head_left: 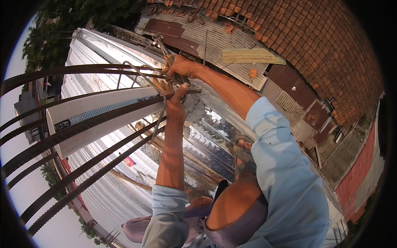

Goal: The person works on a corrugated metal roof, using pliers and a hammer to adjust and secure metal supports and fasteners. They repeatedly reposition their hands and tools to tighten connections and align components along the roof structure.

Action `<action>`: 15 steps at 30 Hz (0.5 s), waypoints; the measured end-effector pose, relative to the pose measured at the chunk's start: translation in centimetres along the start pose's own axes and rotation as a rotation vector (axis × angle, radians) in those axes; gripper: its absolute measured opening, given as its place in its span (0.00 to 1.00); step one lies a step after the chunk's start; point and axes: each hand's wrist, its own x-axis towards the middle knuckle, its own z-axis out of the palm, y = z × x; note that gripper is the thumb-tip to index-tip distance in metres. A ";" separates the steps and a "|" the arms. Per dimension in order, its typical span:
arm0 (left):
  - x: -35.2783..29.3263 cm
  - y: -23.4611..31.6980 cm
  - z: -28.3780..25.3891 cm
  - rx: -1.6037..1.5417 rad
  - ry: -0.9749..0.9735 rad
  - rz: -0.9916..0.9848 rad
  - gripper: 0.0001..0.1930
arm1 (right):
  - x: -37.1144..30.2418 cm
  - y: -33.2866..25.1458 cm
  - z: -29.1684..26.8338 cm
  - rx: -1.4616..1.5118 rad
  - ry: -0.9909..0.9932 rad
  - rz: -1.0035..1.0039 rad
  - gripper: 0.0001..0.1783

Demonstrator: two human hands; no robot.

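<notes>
Several ribbed steel reinforcing bars (82, 120) run from the left edge to a concrete stub at mid-view. A thin bent steel stirrup (161, 120) crosses them near my hands. My right hand (182, 66) is closed round a metal hand tool (162, 45) whose two arms point up and left; its kind is not clear. Just below it, my left hand (175, 103) is closed at the bars' meeting point, its fingers wrapped by the stirrup and partly hidden. A white plastic pipe (78, 144) with a blue printed band lies among the bars.
Shiny corrugated metal sheeting (107, 190) spreads below the bars. My bare foot (244, 144) and bent knee (233, 206) are close by. Beyond lie a rusty sheet roof (186, 31), a tiled roof (314, 45) and trees (53, 33). A drop shows past the edges.
</notes>
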 end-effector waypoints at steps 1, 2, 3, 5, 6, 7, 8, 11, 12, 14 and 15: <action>0.1 -0.1 0.1 0.002 -0.004 0.000 0.63 | 0.0 0.4 -0.3 0.040 -0.005 -0.006 0.19; 0.0 0.0 -0.1 0.008 0.004 0.004 0.63 | 0.0 0.3 0.1 0.083 -0.024 -0.011 0.19; 0.0 0.0 -0.4 0.023 0.017 0.013 0.63 | 0.1 0.1 0.4 0.129 -0.060 0.001 0.19; 0.3 -0.4 -0.8 0.055 0.027 0.037 0.63 | 0.3 0.1 0.3 0.219 -0.122 0.024 0.17; 0.5 -0.7 -0.9 0.072 0.022 0.053 0.63 | 0.5 0.2 0.1 0.247 -0.151 0.053 0.17; 0.6 -0.9 -0.9 0.089 0.018 0.069 0.63 | 0.7 0.2 -0.2 0.276 -0.181 0.083 0.18; 0.7 -1.0 -0.9 0.094 0.017 0.072 0.63 | 1.0 0.2 -0.4 0.304 -0.213 0.114 0.18; 0.7 -0.9 -0.8 0.088 0.010 0.071 0.63 | 1.6 -0.1 -0.9 0.178 -0.286 0.118 0.19; 0.5 -0.6 -0.5 0.073 0.007 0.064 0.63 | 1.5 -0.1 -0.9 0.191 -0.282 0.104 0.19; 0.5 -0.4 -0.6 0.056 0.001 0.052 0.63 | 1.1 -0.3 -0.8 0.212 -0.273 0.075 0.19; 0.5 -0.4 -0.8 0.055 -0.001 0.048 0.63 | 1.1 -0.5 -0.7 0.250 -0.257 0.049 0.20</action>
